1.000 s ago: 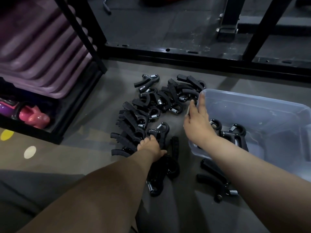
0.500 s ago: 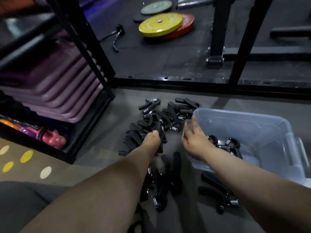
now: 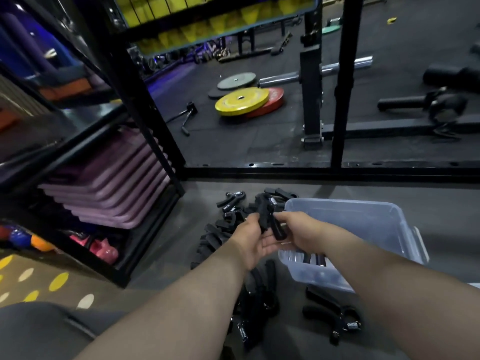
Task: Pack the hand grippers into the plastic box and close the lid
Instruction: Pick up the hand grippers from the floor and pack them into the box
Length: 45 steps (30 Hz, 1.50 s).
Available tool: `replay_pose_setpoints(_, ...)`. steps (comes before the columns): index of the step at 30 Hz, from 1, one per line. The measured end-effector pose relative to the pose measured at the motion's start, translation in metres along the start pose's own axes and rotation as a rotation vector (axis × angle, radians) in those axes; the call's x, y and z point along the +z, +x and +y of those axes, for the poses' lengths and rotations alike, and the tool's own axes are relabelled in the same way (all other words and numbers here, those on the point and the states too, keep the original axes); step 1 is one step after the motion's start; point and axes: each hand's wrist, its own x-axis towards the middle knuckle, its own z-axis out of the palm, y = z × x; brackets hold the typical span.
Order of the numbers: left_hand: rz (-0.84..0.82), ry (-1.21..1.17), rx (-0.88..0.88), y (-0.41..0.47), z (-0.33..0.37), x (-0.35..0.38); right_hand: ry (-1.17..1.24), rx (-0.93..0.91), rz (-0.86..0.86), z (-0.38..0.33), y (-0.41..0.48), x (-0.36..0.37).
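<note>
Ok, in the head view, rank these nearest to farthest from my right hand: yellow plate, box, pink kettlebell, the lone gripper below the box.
From the right hand:
1. Box, right beside it.
2. Lone gripper, on the floor by the box's near corner.
3. Pink kettlebell, bottom rack shelf, left.
4. Yellow plate, on the dark mat ahead.

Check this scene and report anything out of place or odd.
Nothing looks damaged, only untidy: the heap of grippers sprawls on the floor left of the plastic box, and one stray gripper lies alone by its near wall. The left hand and right hand hold a raised gripper. No lid is in view.
</note>
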Motion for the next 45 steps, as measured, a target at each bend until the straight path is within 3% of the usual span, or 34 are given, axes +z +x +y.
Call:
replay_pose_setpoints(11, 0.134, 0.21, 0.168, 0.013, -0.004, 0.012, -0.023, 0.016, -0.067, -0.023, -0.006, -0.007)
replay_pose_setpoints(15, 0.086, 0.359, 0.121, 0.048, -0.009, 0.012, 0.029, -0.052, 0.142, -0.004, 0.021, -0.023)
replay_pose_setpoints(18, 0.091, 0.515, 0.231, 0.068, -0.014, 0.017, 0.087, -0.068, 0.228, 0.014, 0.033, -0.042)
replay_pose_setpoints(22, 0.053, 0.672, 0.302, 0.094, -0.025, 0.022, 0.164, 0.059, 0.21, 0.026, 0.046, -0.072)
replay_pose_setpoints(27, 0.193, 1.179, 0.335, 0.122, -0.049, 0.026, 0.216, 0.1, 0.122, 0.045, 0.052, -0.101)
replay_pose_setpoints(31, 0.08, 1.296, 0.427, 0.125, -0.076, 0.016, 0.121, 0.263, 0.236, 0.08, 0.051, -0.111)
replay_pose_setpoints(37, 0.104, 1.19, 0.535, 0.127, -0.091, 0.012, 0.169, 0.302, 0.245, 0.096, 0.054, -0.135)
replay_pose_setpoints(41, 0.137, 1.156, 0.496, 0.125, -0.093, 0.012, 0.232, 0.306, 0.216, 0.095, 0.056, -0.137)
replay_pose_setpoints(45, 0.159, 1.216, 0.5, 0.129, -0.085, 0.017, -0.018, 0.34, 0.357, 0.088, 0.061, -0.128)
